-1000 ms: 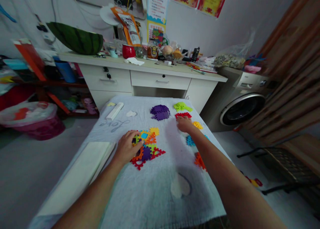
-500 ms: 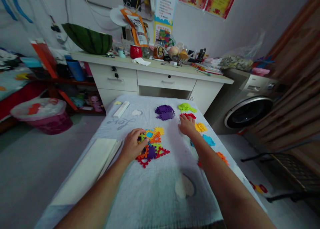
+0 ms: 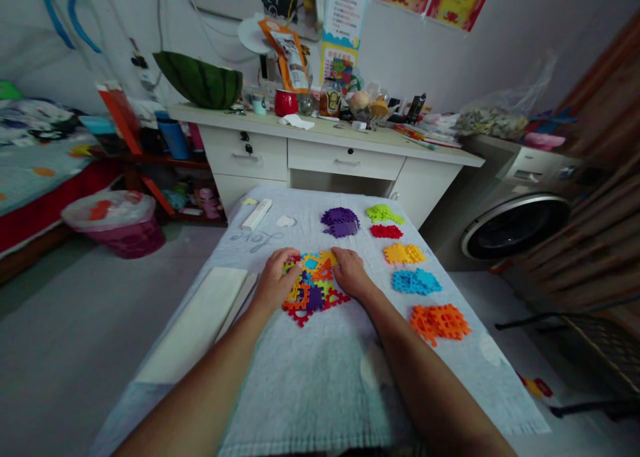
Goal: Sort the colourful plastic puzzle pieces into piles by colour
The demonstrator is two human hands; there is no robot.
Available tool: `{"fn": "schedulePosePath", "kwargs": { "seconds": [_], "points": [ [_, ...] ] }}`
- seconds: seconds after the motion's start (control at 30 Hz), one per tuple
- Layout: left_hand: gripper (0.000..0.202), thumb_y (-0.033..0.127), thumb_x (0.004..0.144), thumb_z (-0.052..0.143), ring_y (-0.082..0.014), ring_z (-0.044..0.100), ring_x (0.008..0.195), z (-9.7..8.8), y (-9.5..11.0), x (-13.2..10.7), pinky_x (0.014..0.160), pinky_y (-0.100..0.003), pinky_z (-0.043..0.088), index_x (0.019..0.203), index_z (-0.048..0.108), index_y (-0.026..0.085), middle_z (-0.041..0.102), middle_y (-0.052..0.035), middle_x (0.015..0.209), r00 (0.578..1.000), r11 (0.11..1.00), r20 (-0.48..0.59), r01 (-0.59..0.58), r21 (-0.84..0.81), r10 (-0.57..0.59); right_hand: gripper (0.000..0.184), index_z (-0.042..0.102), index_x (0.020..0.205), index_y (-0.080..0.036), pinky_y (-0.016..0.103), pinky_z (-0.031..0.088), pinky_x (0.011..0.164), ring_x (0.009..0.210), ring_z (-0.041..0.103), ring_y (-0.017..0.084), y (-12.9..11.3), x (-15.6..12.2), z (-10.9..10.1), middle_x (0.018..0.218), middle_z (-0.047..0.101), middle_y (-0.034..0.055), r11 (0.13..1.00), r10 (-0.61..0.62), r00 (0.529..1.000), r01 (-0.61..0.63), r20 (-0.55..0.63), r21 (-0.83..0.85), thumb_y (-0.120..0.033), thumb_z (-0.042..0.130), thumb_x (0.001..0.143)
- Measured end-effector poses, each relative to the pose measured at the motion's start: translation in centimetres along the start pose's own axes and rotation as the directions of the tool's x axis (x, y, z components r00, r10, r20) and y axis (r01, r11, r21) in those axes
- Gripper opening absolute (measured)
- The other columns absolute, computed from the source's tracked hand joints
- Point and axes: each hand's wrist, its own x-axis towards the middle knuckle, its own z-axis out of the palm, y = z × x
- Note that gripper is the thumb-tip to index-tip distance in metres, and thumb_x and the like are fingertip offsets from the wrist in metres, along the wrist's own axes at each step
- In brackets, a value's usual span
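Observation:
A joined patch of coloured interlocking tiles (image 3: 316, 290) lies in the middle of a pale towel-covered table (image 3: 310, 377). My left hand (image 3: 275, 282) rests on its left edge, fingers curled over the tiles. My right hand (image 3: 350, 272) presses on its right upper edge, fingers bent down onto an orange and yellow tile. Sorted piles lie to the right: purple (image 3: 341, 221), green (image 3: 383, 213), red (image 3: 385, 231), yellow (image 3: 404, 253), blue (image 3: 416, 282) and orange (image 3: 440, 321).
A white flat box (image 3: 200, 320) lies on the table's left side and a white stick-shaped object (image 3: 257, 213) at its far left. Behind stand a cluttered white desk (image 3: 320, 154) with half a watermelon (image 3: 199, 80), a washing machine (image 3: 520, 210) and a pink bin (image 3: 117, 220).
My right hand has come back from the red pile to the joined tiles' right edge. My left hand stayed on the tiles. The camera view has shifted, showing the sorted piles fully.

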Motion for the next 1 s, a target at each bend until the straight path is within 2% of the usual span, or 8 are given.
{"fn": "schedulePosePath", "kwargs": {
  "seconds": [0.23,0.47,0.63,0.7,0.83,0.93,1.0],
  "points": [
    [0.028,0.037,0.085,0.052,-0.0224,0.057,0.113,0.1,0.0,-0.1,0.101,-0.040,0.045,0.105,0.062,0.021,0.061,-0.0062,0.115,1.000,0.999,0.005,0.021,-0.029,-0.021,0.056,0.049,0.135,-0.014,0.037,0.039,0.103,0.113,0.051,0.024,0.9,-0.2,0.7,0.122,0.055,0.0134,0.997,0.006,0.989,0.006,-0.148,0.079,-0.021,0.057,0.079],
    [0.028,0.038,0.084,0.053,-0.0222,0.059,0.108,0.5,-0.5,-0.2,0.097,-0.040,0.048,0.105,0.062,0.021,0.062,-0.0061,0.112,0.999,0.999,0.024,0.039,-0.003,-0.039,0.058,0.052,0.130,-0.016,0.038,0.040,0.103,0.115,0.049,0.025,1.5,-0.8,0.5,0.125,0.051,0.0128,0.997,0.014,0.958,0.007,-0.287,0.072,-0.009,0.050,0.073],
    [0.026,0.034,0.082,0.054,-0.0222,0.060,0.104,0.6,-0.3,-0.1,0.096,-0.040,0.049,0.103,0.062,0.022,0.062,-0.0055,0.108,1.000,0.999,0.021,0.015,0.038,-0.016,0.051,0.054,0.127,-0.017,0.040,0.041,0.098,0.109,0.050,0.027,1.5,-1.1,-0.1,0.116,0.054,0.0122,0.997,0.070,0.954,-0.056,-0.291,0.057,-0.022,0.058,0.076],
    [0.024,0.033,0.081,0.054,-0.0221,0.060,0.103,0.6,-0.2,-0.1,0.096,-0.040,0.048,0.101,0.062,0.022,0.062,-0.0052,0.107,1.000,0.999,0.011,0.002,0.054,-0.003,0.048,0.056,0.124,-0.018,0.041,0.041,0.096,0.107,0.050,0.027,1.4,-1.3,-0.5,0.114,0.055,0.0118,0.996,0.084,0.948,-0.075,-0.308,0.041,-0.025,0.059,0.076],
    [0.024,0.031,0.080,0.054,-0.0222,0.060,0.103,0.5,0.0,-0.1,0.097,-0.040,0.048,0.100,0.062,0.022,0.063,-0.0051,0.106,1.000,0.997,0.011,-0.011,0.073,0.010,0.042,0.060,0.118,-0.020,0.042,0.038,0.097,0.109,0.048,0.028,2.0,-1.5,-1.9,0.117,0.054,0.0115,0.992,0.107,0.916,-0.125,-0.386,-0.021,-0.022,0.057,0.076],
    [0.024,0.031,0.080,0.054,-0.0224,0.059,0.104,0.5,-0.1,-0.1,0.097,-0.040,0.047,0.100,0.062,0.022,0.063,-0.0053,0.106,1.000,0.997,0.016,-0.016,0.081,0.014,0.038,0.062,0.115,-0.022,0.045,0.034,0.098,0.113,0.045,0.031,3.6,-1.6,-3.9,0.121,0.054,0.0120,0.966,0.181,0.884,-0.242,-0.431,-0.092,-0.023,0.058,0.077],
    [0.024,0.031,0.079,0.054,-0.0224,0.059,0.105,0.6,-0.3,-0.1,0.098,-0.040,0.047,0.100,0.062,0.022,0.063,-0.0055,0.107,1.000,0.996,0.015,-0.020,0.084,0.019,0.037,0.062,0.114,-0.021,0.046,0.032,0.098,0.114,0.044,0.032,5.1,-1.8,-5.3,0.123,0.053,0.0126,0.926,0.273,0.843,-0.360,-0.464,-0.110,-0.023,0.058,0.078]
  ]
}}
